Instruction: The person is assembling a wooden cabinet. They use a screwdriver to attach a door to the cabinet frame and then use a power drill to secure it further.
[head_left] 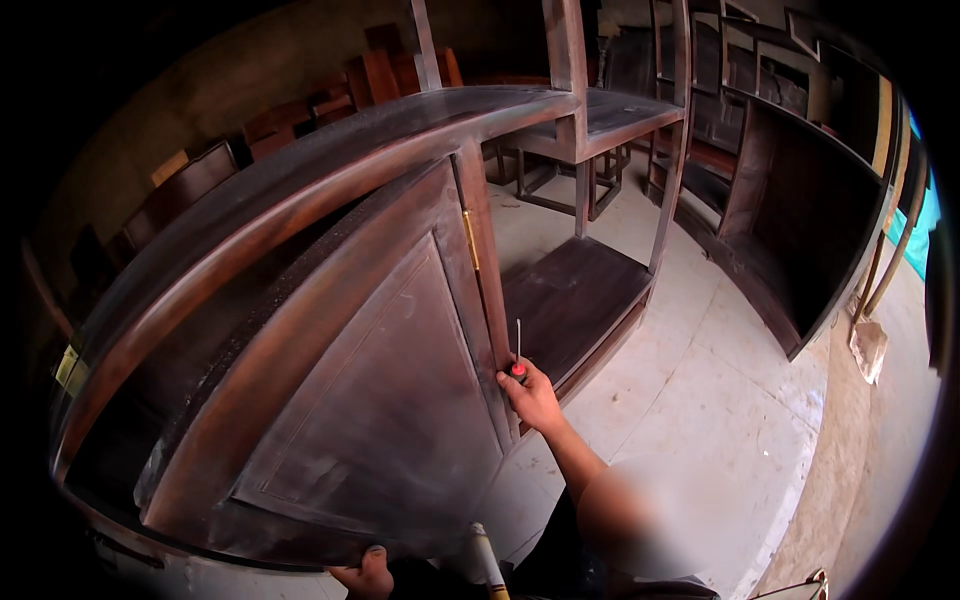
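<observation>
A dark brown wooden cabinet door (370,400) with a raised panel stands swung out from its cabinet (330,190). A brass hinge (470,240) joins its upper right side to the upright post (487,270). My left hand (370,575) grips the door's near edge, thumb on top, the other fingers mostly hidden. My right hand (535,400) is closed round a screwdriver (518,350) with a red-and-black handle, its thin shaft pointing up. The fingers of this hand are against the post, below the hinge.
Right of the door is a low dark shelf (575,305). Another dark cabinet (800,210) stands on the pale tiled floor (690,400) at right. Wooden furniture pieces (370,85) stack along the back wall. A cigarette (487,560) juts in from the lower edge.
</observation>
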